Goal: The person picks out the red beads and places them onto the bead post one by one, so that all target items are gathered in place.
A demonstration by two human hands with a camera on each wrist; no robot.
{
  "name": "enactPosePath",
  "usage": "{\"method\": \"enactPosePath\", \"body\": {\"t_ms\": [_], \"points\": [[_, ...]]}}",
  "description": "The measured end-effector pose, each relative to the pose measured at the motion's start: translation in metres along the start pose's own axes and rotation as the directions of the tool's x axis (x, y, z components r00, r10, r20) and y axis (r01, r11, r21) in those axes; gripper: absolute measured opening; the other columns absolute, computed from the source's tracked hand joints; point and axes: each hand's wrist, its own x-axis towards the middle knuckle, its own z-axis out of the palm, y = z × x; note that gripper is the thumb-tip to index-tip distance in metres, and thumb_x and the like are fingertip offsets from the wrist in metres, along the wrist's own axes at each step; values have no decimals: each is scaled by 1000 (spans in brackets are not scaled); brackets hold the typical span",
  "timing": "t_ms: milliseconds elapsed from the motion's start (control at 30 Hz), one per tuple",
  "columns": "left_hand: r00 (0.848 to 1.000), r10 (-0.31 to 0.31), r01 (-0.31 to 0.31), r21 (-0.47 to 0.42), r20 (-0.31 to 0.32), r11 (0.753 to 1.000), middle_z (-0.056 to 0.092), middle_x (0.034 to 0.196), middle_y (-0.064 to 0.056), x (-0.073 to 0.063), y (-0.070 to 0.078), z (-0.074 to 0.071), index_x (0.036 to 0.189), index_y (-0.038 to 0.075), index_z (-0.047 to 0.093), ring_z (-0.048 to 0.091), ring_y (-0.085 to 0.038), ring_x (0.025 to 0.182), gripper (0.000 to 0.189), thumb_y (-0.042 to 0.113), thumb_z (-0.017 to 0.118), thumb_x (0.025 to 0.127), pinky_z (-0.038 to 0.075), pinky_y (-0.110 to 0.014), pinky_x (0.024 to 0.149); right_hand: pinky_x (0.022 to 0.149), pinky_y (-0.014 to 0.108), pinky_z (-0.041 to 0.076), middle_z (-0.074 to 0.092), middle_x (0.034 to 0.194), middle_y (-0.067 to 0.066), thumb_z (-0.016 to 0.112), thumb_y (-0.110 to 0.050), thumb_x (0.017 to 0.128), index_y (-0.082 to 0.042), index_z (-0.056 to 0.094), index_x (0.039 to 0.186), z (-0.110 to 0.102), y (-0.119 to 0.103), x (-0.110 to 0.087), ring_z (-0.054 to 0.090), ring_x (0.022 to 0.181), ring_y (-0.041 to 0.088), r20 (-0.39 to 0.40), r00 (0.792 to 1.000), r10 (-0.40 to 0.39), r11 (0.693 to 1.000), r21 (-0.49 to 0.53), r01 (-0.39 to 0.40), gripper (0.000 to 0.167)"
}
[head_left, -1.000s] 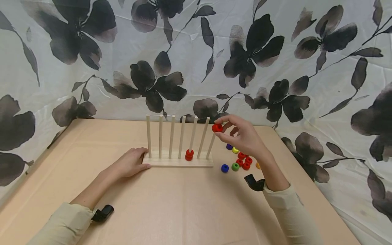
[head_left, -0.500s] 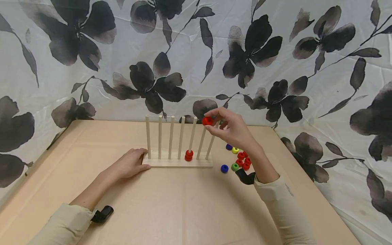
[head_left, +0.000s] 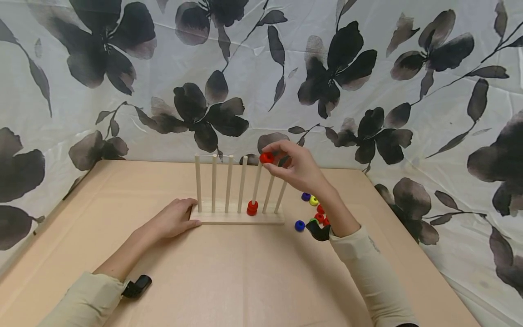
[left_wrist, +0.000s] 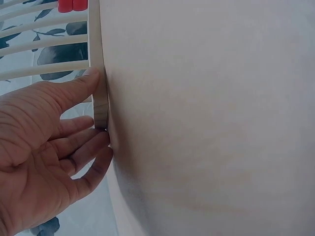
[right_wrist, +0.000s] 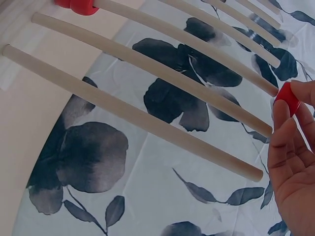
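Note:
In the head view a wooden peg rack [head_left: 220, 218] stands on the table with a row of upright pegs. My left hand [head_left: 173, 218] grips the left end of its base, thumb in front, as the left wrist view also shows. My right hand [head_left: 300, 168] pinches a red bead [head_left: 267, 157] between thumb and fingertips at the top of the fifth peg from the left. The right wrist view shows this bead [right_wrist: 287, 98] at the peg's tip; whether the peg has entered its hole, I cannot tell. Two red beads [head_left: 252, 208] sit stacked low on that same peg.
Right of the rack lie loose beads: blue [head_left: 299, 225], dark blue [head_left: 306, 196], yellow [head_left: 313, 200], and several red [head_left: 319, 218], partly hidden by my right forearm. Behind the table [head_left: 229, 272] hangs a floral cloth [head_left: 278, 91].
My right hand has moved left and slightly up with the red bead, from near the rightmost peg to the fifth peg's top. The left hand and rack have stayed put.

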Motion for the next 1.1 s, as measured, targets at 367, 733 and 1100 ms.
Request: {"method": "enactPosePath", "body": {"t_ms": [367,733,1100], "points": [[1000,-6,6,3,9,1000,63,123,-31,0,0,0,133,-16,52,57,-48,116,61,25,76,94,47,-58,101,76,36,56,68,116,9,77,-7,92,-3,67,125,3,1,7,67,90,18,30,999,30,999,-15,-29,34],[1000,1,-1,2,2,1000,63,122,-32,0,-2,1,132,-17,53,58,-48,116,61,24,77,93,47,-59,100,67,30,51,68,114,10,77,-8,92,-4,69,128,6,0,9,63,83,18,59,998,8,996,-85,-3,37],[1000,12,-12,4,2,1000,63,122,-32,2,-5,1,132,-16,53,58,-49,116,62,26,77,93,47,-59,101,67,33,52,68,110,7,77,-9,92,-6,70,125,6,-4,-1,63,83,16,26,999,-40,997,-63,42,34]]}}
